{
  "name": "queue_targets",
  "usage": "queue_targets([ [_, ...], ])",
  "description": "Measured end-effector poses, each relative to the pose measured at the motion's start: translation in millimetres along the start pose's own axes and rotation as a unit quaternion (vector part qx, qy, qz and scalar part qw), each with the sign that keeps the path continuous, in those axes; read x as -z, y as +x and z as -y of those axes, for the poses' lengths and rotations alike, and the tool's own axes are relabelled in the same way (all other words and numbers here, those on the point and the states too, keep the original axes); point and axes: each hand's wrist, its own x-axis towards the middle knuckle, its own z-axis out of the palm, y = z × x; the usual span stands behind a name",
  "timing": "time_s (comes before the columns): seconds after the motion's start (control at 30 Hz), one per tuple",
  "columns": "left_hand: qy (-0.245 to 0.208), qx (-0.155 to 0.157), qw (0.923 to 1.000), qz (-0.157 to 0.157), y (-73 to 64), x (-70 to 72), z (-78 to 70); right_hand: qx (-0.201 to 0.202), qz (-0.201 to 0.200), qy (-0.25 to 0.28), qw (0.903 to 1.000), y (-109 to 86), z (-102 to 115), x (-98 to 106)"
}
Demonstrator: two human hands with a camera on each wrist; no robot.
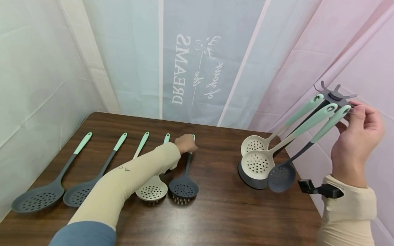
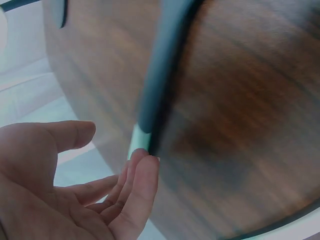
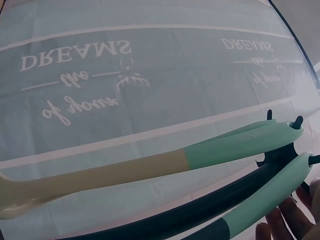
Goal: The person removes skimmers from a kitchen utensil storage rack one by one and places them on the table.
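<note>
My left hand (image 1: 186, 143) is over the mint handle of a grey perforated skimmer (image 1: 184, 187) on the table. In the left wrist view, that hand (image 2: 107, 192) has its thumb apart and its fingertips right at the handle (image 2: 139, 141). My right hand (image 1: 358, 133) grips the hooked top of a dark utensil stand (image 1: 336, 95), at the right. Hanging from its hooks are two cream perforated ladles (image 1: 258, 165) and a grey ladle (image 1: 281, 177). In the right wrist view, the right fingers (image 3: 295, 217) are beside the mint handles (image 3: 250, 142).
Two large grey slotted turners (image 1: 40, 198) and cream perforated skimmers (image 1: 152, 188) lie left on the brown wooden table (image 1: 215, 215), partly hidden by my left sleeve. The stand's round dark base (image 1: 253, 181) sits near the right edge. Pale curtains (image 1: 212, 112) hang behind.
</note>
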Motion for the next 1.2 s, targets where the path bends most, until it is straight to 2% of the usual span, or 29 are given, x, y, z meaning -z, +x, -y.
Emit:
queue_targets([
  [0.2, -0.028, -0.019, 0.9990, -0.028, -0.6, 12.7, -5.7, 0.014, -0.006, 0.020, 0.9997, -0.5, -2.0, -1.1],
  [0.3, -0.048, -0.034, 0.9964, -0.060, -1.4, 17.0, -9.7, 0.017, -0.009, 0.020, 0.9996, -1.4, -2.6, -2.1],
  [0.4, -0.080, -0.059, 0.9901, -0.099, -2.6, 21.1, -16.4, 0.022, -0.011, 0.022, 0.9995, -2.9, -3.3, -2.6],
  [0.47, -0.112, -0.082, 0.9826, -0.123, -4.0, 24.5, -22.5, 0.025, -0.012, 0.020, 0.9994, -4.5, -3.5, -2.2],
  [0.57, -0.155, -0.120, 0.9680, -0.157, -6.2, 32.5, -33.6, 0.032, -0.013, 0.009, 0.9994, -7.2, -3.8, -1.6],
  [0.7, -0.202, -0.177, 0.9443, -0.191, -6.5, 45.0, -49.1, 0.037, -0.014, -0.004, 0.9992, -9.4, -3.4, -2.8],
  [0.83, -0.243, -0.238, 0.9160, -0.213, -6.0, 56.7, -63.8, 0.042, -0.017, -0.015, 0.9989, -10.1, -2.2, -5.1],
  [1.03, -0.306, -0.304, 0.8738, -0.224, -11.3, 70.2, -85.8, 0.044, -0.020, -0.024, 0.9985, -11.5, -1.0, -7.4],
  [1.13, -0.329, -0.328, 0.8585, -0.217, -14.8, 74.1, -98.3, 0.046, -0.018, -0.033, 0.9982, -11.8, -1.1, -7.4],
  [1.2, -0.339, -0.340, 0.8514, -0.211, -17.2, 75.0, -107.2, 0.047, -0.017, -0.036, 0.9981, -11.4, -1.4, -6.8],
])
